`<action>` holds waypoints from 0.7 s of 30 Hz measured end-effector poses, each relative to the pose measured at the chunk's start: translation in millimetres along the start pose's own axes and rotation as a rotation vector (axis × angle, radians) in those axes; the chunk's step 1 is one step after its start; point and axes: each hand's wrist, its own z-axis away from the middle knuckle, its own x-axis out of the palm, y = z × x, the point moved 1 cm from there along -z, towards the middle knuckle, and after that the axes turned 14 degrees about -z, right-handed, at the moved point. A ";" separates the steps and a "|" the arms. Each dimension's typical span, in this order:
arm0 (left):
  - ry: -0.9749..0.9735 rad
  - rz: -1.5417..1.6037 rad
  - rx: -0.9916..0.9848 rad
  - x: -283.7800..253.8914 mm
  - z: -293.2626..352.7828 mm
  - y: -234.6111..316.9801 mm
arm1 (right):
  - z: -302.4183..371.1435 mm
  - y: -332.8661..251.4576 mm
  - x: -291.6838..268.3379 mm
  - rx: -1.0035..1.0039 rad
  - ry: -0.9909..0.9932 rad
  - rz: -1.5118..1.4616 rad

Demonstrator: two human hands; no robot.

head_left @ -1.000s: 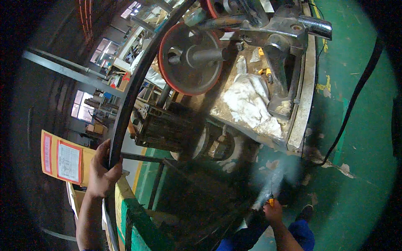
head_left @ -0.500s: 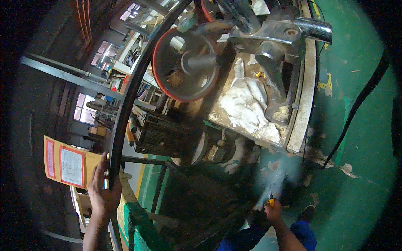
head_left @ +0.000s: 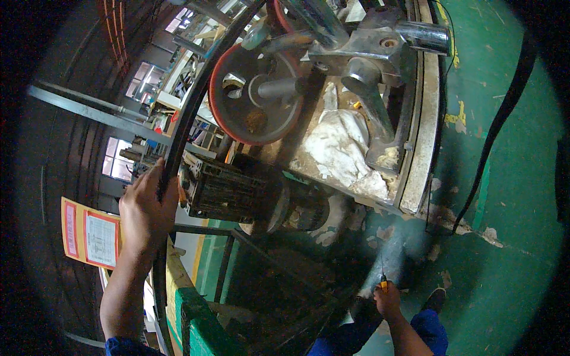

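Left hand: at 9 o'clock, the left hand, bare below a dark blue cuff, curls around a long black bar, thumb on one side and fingers on the other; how tightly it presses, I cannot tell.
Long black bar: this smooth bar, bowed in the wide lens, runs from 12 o'clock down through the left hand toward 7 o'clock.
Right hand: at 5 o'clock, the bare right hand is closed around a slim tool with a yellow-and-black handle.
Slim tool: the tool points toward 12 o'clock from the fist, its thin dark shaft above the green painted floor.
Red-rimmed wheel: at 11 o'clock, a large grey metal wheel with a red rim is just beside the bar.
White cloth: at 2 o'clock, a crumpled, stained white cloth lies on a dusty machine bed with a pale edge, near a heavy dark metal bracket.
Yellow board: between 8 and 9 o'clock, a yellow board bearing red-bordered papers is beside the left forearm.
Feet: at 4 o'clock, one dark shoe shows below blue trousers.
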 end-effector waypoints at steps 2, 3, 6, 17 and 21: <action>0.034 -0.130 0.059 0.9 8.1 -1.7 | 3.1 -1.4 1.0 -0.325 -0.013 0.234; 0.052 -0.176 0.079 1.0 12.6 -2.5 | 4.2 0.3 -0.2 -0.316 -0.032 0.244; 0.035 -0.307 0.087 -0.3 26.0 -2.5 | 5.7 12.5 -7.8 0.009 -0.102 0.009; 0.105 -0.541 0.204 -18.1 58.9 2.4 | 33.4 -28.3 -10.7 -0.357 0.032 0.201; 0.117 -0.670 0.254 -18.3 78.3 4.7 | 73.7 -117.5 -31.9 0.259 -0.114 -0.057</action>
